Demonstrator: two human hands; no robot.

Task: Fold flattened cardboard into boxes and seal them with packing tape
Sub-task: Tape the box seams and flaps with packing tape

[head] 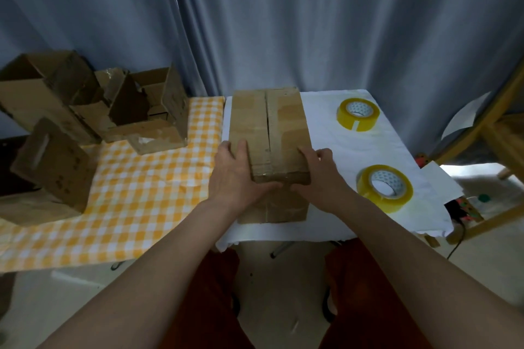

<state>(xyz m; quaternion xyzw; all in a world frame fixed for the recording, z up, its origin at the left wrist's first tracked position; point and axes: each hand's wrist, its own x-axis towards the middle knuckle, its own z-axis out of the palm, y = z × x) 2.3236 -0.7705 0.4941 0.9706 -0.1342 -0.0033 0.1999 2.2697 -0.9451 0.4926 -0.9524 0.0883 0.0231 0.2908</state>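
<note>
Both hands, left [235,176] and right [320,176], grip the folded box [269,133]; its centre seam apparently untaped, flaps could spring open if released.

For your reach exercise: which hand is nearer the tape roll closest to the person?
Right. The right hand grips the box just beside the near tape roll; the left hand grips the box's far side.

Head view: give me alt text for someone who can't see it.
Both hands, the left hand and right hand, grip the near end of a closed cardboard box on a white-covered table. Two yellow tape rolls lie right of it; open boxes sit left on a checked cloth.
</note>
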